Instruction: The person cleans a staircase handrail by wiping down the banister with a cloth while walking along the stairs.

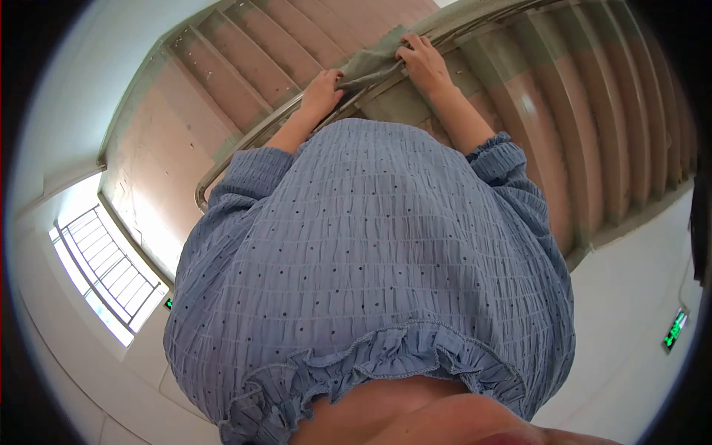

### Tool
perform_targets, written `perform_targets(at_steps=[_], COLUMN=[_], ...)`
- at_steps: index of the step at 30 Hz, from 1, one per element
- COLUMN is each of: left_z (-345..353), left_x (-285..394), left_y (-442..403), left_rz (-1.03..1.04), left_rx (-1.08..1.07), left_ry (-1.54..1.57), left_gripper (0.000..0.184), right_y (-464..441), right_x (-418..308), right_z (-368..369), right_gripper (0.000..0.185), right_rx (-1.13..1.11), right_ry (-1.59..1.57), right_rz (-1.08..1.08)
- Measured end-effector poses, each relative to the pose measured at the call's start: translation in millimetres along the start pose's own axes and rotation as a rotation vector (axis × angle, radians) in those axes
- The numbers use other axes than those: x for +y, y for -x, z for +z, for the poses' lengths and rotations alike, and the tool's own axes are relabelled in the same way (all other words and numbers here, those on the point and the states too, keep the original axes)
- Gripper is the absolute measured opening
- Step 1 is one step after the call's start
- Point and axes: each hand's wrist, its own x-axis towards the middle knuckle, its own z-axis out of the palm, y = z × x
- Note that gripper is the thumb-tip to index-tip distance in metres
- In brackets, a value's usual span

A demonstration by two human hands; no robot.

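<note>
A grey-green cloth (373, 65) lies over the stair handrail (278, 119) at the top middle of the view. My left hand (322, 94) grips the cloth's left end, fingers closed on it. At the cloth's right end, my right hand (425, 65) pinches it with bent fingers. The cloth is stretched between the two hands along the rail. Part of the rail beneath the cloth is hidden.
Stairs (245, 63) run at the upper left beyond the rail, and more steps (549, 111) at the right. A barred window (107, 259) is at the left. A green lit sign (675, 330) is on the right wall.
</note>
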Motion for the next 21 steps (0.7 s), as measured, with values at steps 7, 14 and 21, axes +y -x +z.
perform_targets(at_steps=[7,14,21], left_z=[-11.9,-20.4,-10.4], left_x=[15.6,40.7,50.2], left_y=[-13.0,-37.2,-38.2], left_rz=[0.022,0.271,0.264], left_rx=[-0.032,0.215,0.141], left_ry=[-0.089,-0.084,-0.188], left_gripper=[0.038,0.017,0.016], right_y=[6.3,39.7,67.2], right_x=[-3.4,-5.4,17.8], right_z=[-16.8,3.2,5.4], right_gripper=[0.016,0.019,0.022], right_rx=[-0.049,0.178,0.001], right_ry=[-0.135,-0.279,-0.317], right_rz=[0.173,0.551,0.529])
